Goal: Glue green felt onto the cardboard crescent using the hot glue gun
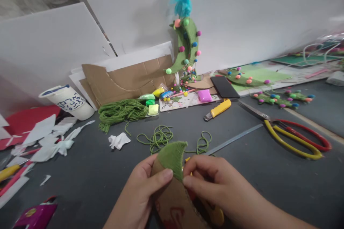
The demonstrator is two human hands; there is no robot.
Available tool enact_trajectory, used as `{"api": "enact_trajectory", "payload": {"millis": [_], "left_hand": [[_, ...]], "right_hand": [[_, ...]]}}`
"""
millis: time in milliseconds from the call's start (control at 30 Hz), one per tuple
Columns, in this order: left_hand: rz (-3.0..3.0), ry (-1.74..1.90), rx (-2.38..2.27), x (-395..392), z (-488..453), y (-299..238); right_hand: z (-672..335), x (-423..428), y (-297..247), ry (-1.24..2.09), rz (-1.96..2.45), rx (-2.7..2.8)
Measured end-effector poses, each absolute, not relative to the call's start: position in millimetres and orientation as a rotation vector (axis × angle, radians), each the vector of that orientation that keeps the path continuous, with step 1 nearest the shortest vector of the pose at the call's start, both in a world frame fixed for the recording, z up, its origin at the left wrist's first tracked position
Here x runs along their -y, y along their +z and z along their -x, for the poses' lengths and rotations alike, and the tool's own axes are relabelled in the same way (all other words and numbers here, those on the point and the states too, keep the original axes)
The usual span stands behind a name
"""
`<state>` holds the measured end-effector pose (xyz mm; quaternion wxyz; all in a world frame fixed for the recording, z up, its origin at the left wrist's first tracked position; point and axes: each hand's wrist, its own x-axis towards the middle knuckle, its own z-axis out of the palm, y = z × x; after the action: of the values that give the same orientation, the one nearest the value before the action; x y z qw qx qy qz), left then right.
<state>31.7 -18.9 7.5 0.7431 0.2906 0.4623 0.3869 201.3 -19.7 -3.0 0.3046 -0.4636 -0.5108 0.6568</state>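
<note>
My left hand (145, 186) grips a curved cardboard piece (174, 204), its thumb pressed flat on the front. Green yarn (173, 155) is wrapped closely over the pointed tip; lower down the cardboard is bare, with red print. At the right edge, just below the wrapped part, my right hand (212, 177) is closed in a pinch on the yarn, though the strand between the fingertips is mostly hidden. Loose yarn loops (161, 137) lie on the table behind the piece, with another small coil (203, 143) near my right hand. A yellow-orange tool (216, 214) is partly hidden below that hand.
Large scissors (285, 128) lie at right, beside a clear strip (236, 139) and a yellow utility knife (219, 109). A green yarn skein (122, 112), a phone (225, 87) and a pompom-covered green crescent (192, 43) are farther back. Paper scraps (48, 146) and a cup (70, 102) stand left.
</note>
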Motion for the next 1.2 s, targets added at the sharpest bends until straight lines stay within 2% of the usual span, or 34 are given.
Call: {"api": "enact_trajectory", "payload": {"millis": [267,533,600,800,1200], "left_hand": [[-0.646,0.836,-0.91,18.3,-31.8,3.6],[-1.309,1.001,-1.279,25.9,-36.0,-4.1],[-1.277,1.01,-1.263,30.4,-39.0,-2.0],[-0.892,0.851,-0.771,36.0,-41.3,0.3],[-0.736,0.747,-0.71,28.8,-29.0,-4.7]], "right_hand": [[-202.3,18.0,2.3,1.889,1.044,1.237],[-201.9,24.4,7.3,1.592,1.141,1.463],[-201.8,25.6,6.8,1.556,1.095,1.492],[-200.2,27.6,4.7,1.494,1.04,1.512],[-210.3,24.5,7.3,1.098,1.226,1.777]]}}
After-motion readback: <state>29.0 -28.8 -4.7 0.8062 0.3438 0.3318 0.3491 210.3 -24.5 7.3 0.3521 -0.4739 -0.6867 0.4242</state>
